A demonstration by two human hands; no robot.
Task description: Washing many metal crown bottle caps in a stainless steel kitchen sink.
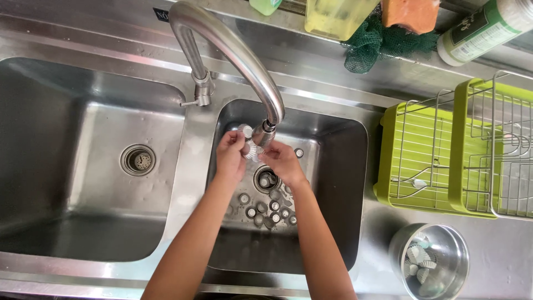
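At the left end of the steel counter lies a large sink basin with a round drain strainer in its floor. A curved tap rises from the ridge between the basins and arches over the smaller right basin. Under its spout the left hand and the right hand meet, fingers curled around a small fluted metal cup; both appear to pinch it, though how tightly is hard to tell. More little cups lie scattered on the basin floor near its drain. Right of the basin stands a green dish rack with wire baskets. At the counter's front right corner sits a steel bowl holding more fluted cups.
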